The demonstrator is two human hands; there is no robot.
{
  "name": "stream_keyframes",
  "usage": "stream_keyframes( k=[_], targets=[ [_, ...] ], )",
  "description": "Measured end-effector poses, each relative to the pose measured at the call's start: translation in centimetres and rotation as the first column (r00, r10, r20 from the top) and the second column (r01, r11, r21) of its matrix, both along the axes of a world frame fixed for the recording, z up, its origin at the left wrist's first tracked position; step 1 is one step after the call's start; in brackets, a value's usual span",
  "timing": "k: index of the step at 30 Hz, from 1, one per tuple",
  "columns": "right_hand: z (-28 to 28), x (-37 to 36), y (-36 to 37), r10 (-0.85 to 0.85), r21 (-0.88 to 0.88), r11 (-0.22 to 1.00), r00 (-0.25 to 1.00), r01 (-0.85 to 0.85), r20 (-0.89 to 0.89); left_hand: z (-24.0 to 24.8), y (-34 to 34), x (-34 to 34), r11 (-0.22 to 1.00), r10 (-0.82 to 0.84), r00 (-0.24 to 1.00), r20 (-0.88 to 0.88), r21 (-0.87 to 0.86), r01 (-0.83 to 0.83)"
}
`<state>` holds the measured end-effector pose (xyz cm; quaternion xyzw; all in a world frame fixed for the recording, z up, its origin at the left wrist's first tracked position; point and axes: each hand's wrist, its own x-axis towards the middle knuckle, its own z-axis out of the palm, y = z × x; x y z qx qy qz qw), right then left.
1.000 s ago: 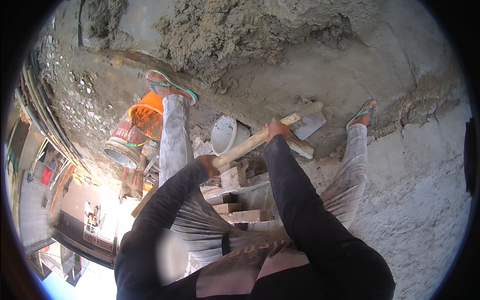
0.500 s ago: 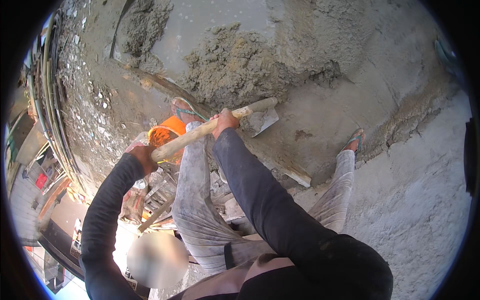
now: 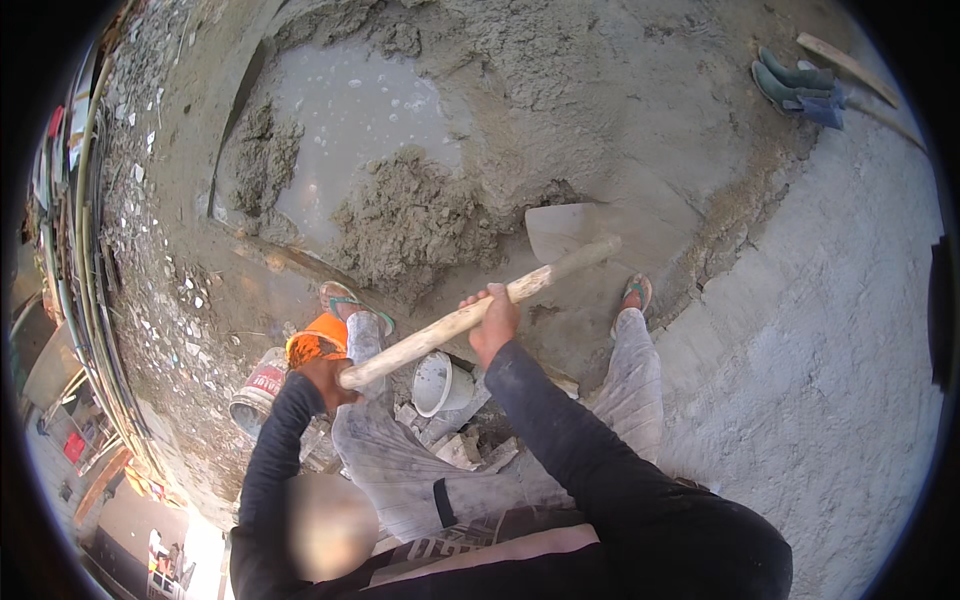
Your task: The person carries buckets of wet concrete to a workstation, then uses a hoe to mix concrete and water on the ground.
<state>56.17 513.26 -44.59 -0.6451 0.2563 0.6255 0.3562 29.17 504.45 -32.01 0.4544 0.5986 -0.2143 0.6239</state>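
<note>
Both hands are closed around the pale wooden handle of a hoe (image 3: 425, 343), which slants up to the right across my body. My left hand (image 3: 328, 382) grips its near end, by my left thigh. Farther along, my right hand (image 3: 494, 328) wraps the shaft around its middle. The wide flat blade (image 3: 560, 232) is at the far end, low over or touching the smooth wet grey surface; I cannot tell which. Left of the blade lies a lumpy heap of wet mortar (image 3: 410, 218), beside a pool of cloudy water (image 3: 350, 120).
By my left leg are an orange bucket (image 3: 340, 327) with orange contents and a whitish bucket with red markings (image 3: 262, 388). A grey-white tub (image 3: 432, 388) and rubble lie between my legs. Another person's dark boots (image 3: 785, 82) are at far right. Long poles (image 3: 85, 230) line the left.
The hoe has swung to the right, and its blade now shows broadside. Both hands have moved right and slightly nearer me. The view has shifted, bringing the tub and boots into fuller sight.
</note>
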Motion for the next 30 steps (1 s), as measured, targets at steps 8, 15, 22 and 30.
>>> stream_keyframes(
  k=[8,15,22,30],
  targets=[
    [-13.7,35.2,23.0,0.231,0.103,0.940,0.829,-0.325,0.509,-16.4,15.5,39.9,0.960,0.152,0.984,0.087,0.222,-0.168],
    [-20.4,37.3,32.3,0.284,0.140,0.907,0.823,-0.397,0.492,-20.0,30.9,36.8,0.964,-0.104,0.991,0.082,0.253,0.080],
    [-15.9,14.7,25.8,0.242,-0.057,0.970,0.935,-0.236,0.259,-10.8,27.4,17.1,0.932,-0.292,0.948,-0.130,0.187,0.312],
    [-4.7,6.8,17.8,0.048,0.016,0.999,0.981,-0.052,0.189,2.9,22.4,9.9,0.912,-0.239,0.932,-0.272,0.266,0.311]
  ],
)
